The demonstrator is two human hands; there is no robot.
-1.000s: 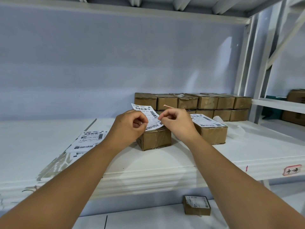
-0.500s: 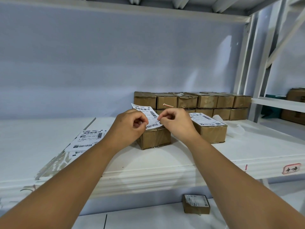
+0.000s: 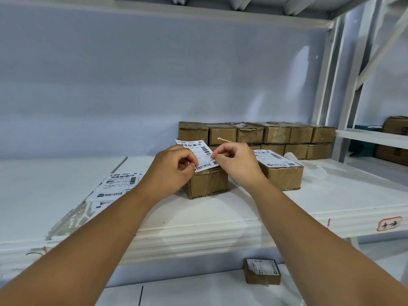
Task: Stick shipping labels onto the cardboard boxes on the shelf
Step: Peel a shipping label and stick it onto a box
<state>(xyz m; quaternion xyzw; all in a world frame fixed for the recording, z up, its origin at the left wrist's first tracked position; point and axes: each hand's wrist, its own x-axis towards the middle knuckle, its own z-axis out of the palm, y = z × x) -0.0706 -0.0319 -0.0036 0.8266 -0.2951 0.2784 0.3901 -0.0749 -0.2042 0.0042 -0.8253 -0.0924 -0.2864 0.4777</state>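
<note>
Both hands, left hand (image 3: 174, 167) and right hand (image 3: 235, 161), pinch one shipping label (image 3: 198, 154) just above an unlabelled cardboard box (image 3: 207, 183); a labelled box (image 3: 280, 172) sits right, loose labels (image 3: 117, 184) left on the shelf (image 3: 220, 208).

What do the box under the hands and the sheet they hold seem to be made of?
Box: brown cardboard, probably covered with clear tape, since its sides shine. Sheet: thin white matte paper with printed barcodes; it curves loosely, likely a sticker label.

Both bare forearms extend from 7 and 5 o'clock toward centre. Left hand (image 3: 172, 171) and right hand (image 3: 236, 164), knuckles up and fingers curled, sit close together, each pinching the label (image 3: 199, 151) between thumb and forefinger.
</note>
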